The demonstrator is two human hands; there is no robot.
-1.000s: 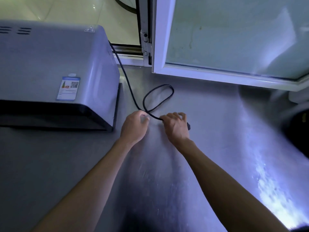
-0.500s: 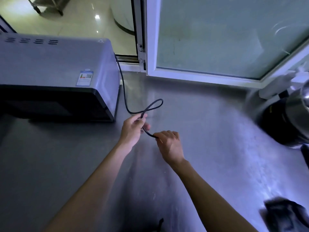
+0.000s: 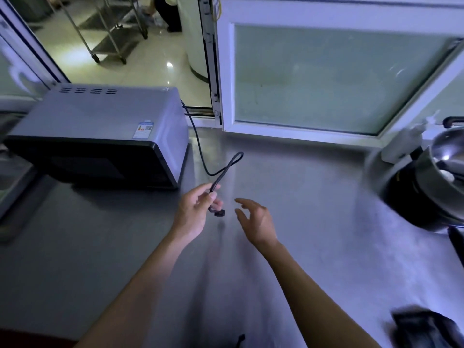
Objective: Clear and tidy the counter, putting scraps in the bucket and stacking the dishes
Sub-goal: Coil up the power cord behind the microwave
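Observation:
A black power cord runs from behind the grey microwave onto the steel counter. My left hand pinches the cord folded double just above the counter; its loop sticks up toward the window and the plug hangs below my fingers. My right hand hovers a little to the right with fingers spread and relaxed, holding nothing.
A white-framed window stands behind the counter. At the right edge sit a black pot with a shiny steel bowl and a white bottle. A dark object lies at the lower right.
My right hand has let go of the cord and opened. My left hand now holds the folded cord alone, lifted off the counter. The view has pulled back.

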